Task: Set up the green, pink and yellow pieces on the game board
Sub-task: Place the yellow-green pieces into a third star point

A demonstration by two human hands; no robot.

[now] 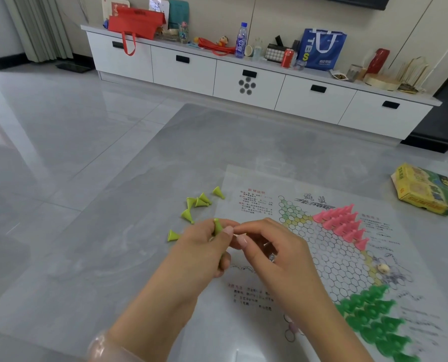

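A paper game board [330, 257] with a hexagon grid lies on the grey table. Pink cone pieces [343, 223] stand in rows on its upper corner, and green cone pieces [374, 317] fill the lower right corner. Several yellow-green cone pieces [199, 202] lie loose on the table left of the board. My left hand [207, 249] grips yellow-green pieces, one sticking up between its fingers [217, 227]. My right hand [267, 246] meets it over the board's left edge, its fingertips pinching at that raised piece.
A yellow game box [426, 190] lies at the table's right edge. A small beige die [383, 268] sits on the board. A white low cabinet [246, 79] with bags, bottles and a can stands beyond the tiled floor.
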